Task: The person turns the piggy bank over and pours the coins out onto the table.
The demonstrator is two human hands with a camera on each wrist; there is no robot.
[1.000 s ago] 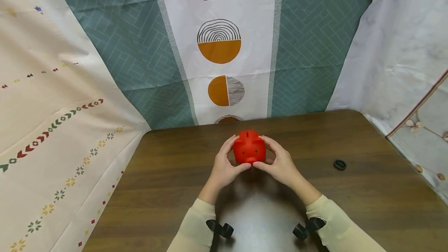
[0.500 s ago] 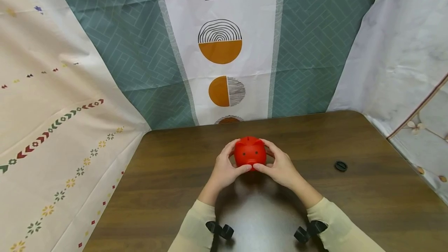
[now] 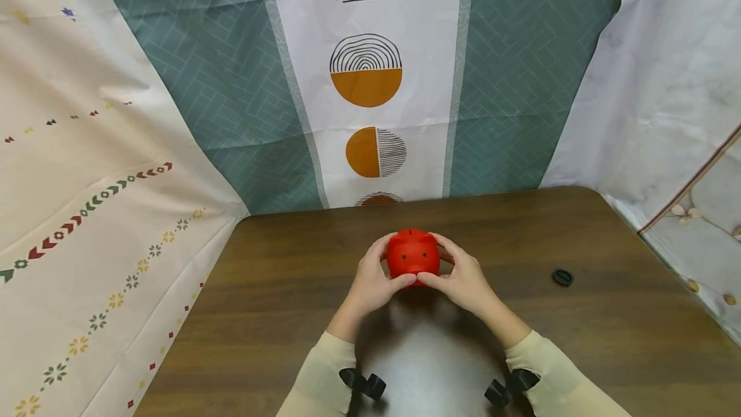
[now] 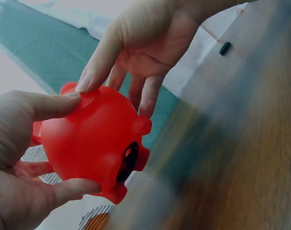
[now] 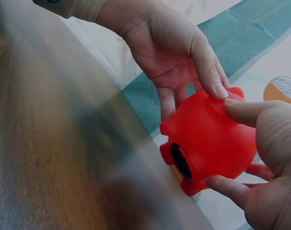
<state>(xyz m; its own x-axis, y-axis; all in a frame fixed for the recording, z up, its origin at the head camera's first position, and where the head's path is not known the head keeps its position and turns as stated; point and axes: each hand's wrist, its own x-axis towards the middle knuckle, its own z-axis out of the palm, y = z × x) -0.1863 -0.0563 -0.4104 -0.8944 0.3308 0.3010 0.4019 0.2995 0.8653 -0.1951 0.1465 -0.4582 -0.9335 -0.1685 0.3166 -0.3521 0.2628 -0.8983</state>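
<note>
A red piggy bank (image 3: pixel 413 253) is held up off the wooden table between both hands, its eyes and snout towards me in the head view. My left hand (image 3: pixel 372 275) grips its left side, thumb across the front near the snout. From the other side my right hand (image 3: pixel 466 277) grips it, and the two thumbs nearly meet. Both wrist views show the underside with stubby feet and a dark round hole (image 4: pixel 128 162). To the right on the table lies a small black oval stopper (image 3: pixel 562 277), apart from the hands.
The brown wooden table (image 3: pixel 278 314) ends at a patterned cloth backdrop (image 3: pixel 509 82). Light cloths (image 3: pixel 69 224) hang along the left and right sides. A black wrist-worn device (image 3: pixel 363 383) sits on each sleeve.
Both hands have brought the piggy bank slightly lower in the head view and tilted it, so its top slot shows less. The grip of both hands stays the same.
</note>
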